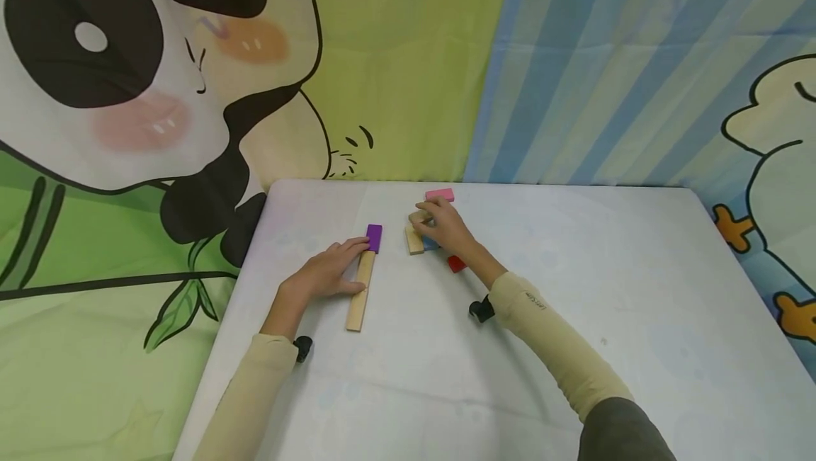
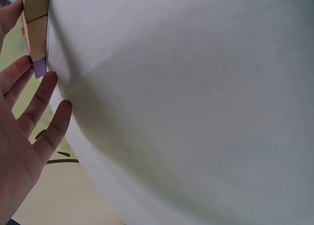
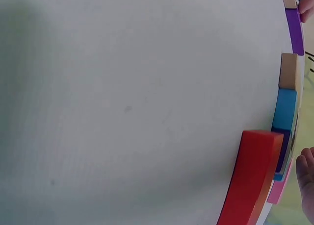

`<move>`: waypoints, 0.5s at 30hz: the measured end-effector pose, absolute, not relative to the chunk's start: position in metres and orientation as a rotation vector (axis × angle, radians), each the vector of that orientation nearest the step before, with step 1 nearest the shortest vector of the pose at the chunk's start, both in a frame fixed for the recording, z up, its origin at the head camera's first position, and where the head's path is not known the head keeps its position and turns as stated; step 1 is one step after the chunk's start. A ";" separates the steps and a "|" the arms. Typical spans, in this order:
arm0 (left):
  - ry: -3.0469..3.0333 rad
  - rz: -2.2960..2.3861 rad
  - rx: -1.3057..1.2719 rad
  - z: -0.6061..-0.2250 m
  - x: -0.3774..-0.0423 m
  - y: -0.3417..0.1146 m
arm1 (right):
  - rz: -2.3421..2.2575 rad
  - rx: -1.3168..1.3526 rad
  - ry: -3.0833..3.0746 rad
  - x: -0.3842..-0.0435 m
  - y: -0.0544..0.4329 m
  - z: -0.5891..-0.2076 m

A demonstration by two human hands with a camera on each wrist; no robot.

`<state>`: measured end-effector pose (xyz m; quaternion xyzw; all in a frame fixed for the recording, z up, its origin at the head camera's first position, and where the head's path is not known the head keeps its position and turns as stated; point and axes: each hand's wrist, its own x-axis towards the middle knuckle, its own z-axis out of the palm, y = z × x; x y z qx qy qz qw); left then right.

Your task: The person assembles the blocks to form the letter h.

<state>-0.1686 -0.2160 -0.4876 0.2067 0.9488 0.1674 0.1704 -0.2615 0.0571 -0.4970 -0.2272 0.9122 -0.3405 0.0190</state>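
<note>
My left hand [image 1: 326,270] lies beside a straight row on the white table, its fingertips on the purple block [image 1: 374,236] at the far end and its thumb against the wooden blocks [image 1: 358,309]. Its fingers are spread and mostly straight in the left wrist view. To the right, my right hand [image 1: 451,229] reaches over a small cluster and pinches a wooden block [image 1: 418,217] between thumb and fingers. Under that hand are another wooden block [image 1: 414,241] and a blue block [image 1: 430,243], partly hidden.
A pink block [image 1: 440,195] lies beyond the right hand near the table's back edge. Nearer, a red block [image 1: 456,264] sits beside the right wrist; it looms large in the right wrist view. A printed cloth [image 1: 408,64] hangs behind the table [image 1: 605,255].
</note>
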 end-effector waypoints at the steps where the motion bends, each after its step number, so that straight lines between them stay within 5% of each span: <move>1: 2.694 0.473 0.585 -0.488 -0.169 -0.216 | -1.046 -0.714 2.834 -0.262 0.059 -0.498; 15: 2.688 0.494 0.597 -0.490 -0.169 -0.216 | -0.580 -1.014 2.649 -0.248 0.068 -0.493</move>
